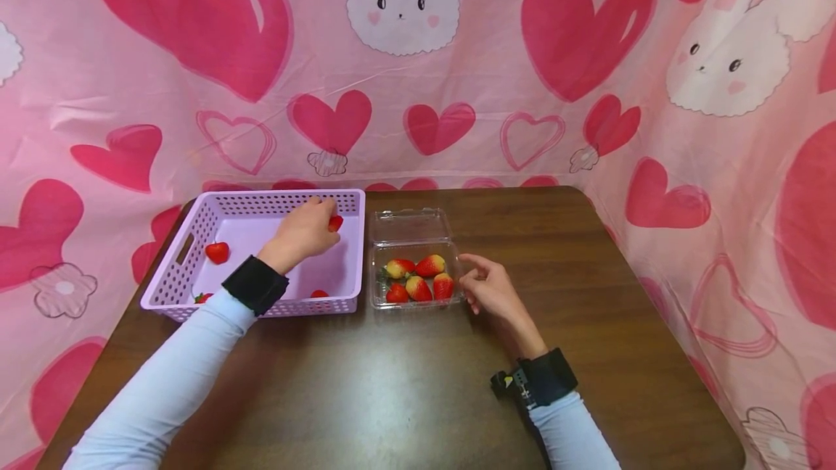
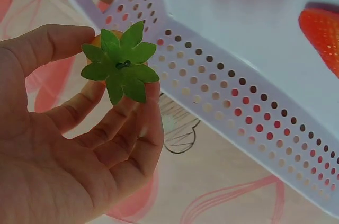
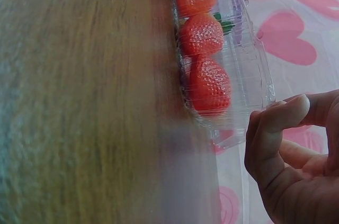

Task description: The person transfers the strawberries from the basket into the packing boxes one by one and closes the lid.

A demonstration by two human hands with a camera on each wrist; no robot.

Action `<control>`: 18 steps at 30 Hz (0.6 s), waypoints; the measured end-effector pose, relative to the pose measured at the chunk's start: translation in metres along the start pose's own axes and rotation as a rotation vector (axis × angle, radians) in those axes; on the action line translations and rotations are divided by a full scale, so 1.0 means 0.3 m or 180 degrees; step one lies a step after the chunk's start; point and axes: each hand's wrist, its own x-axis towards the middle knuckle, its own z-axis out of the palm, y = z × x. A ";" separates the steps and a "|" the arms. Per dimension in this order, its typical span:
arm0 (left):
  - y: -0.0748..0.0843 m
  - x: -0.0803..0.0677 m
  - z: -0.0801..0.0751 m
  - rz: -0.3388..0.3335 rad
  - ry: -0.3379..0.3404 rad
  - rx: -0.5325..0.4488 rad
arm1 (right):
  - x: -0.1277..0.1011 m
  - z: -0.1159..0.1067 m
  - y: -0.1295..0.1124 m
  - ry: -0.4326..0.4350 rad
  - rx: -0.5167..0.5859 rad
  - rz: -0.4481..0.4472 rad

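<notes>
my left hand (image 1: pixel 305 229) pinches a strawberry (image 1: pixel 335 223) by its fingertips over the far right corner of the purple basket (image 1: pixel 196 232), so i judge this as the pick-up step; next it needs carrying right to the clear box (image 1: pixel 413 275) and setting in a gap. in the left wrist view its green leaf cap (image 2: pixel 121 61) faces my wrist, long axis pointing away. my right hand (image 1: pixel 491 289) rests loose and relaxed, holding nothing, just beside the box's right edge.

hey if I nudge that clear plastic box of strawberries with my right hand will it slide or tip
The clear box is thin and low, so it probably slides on the smooth table rather than tipping. With only five strawberries inside it looks light, and its open lid may flex.
</notes>
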 end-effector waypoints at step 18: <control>0.082 -0.017 0.019 0.0144 0.0052 0.0078 | 0.000 0.003 -0.001 0.0032 -0.0010 -0.0014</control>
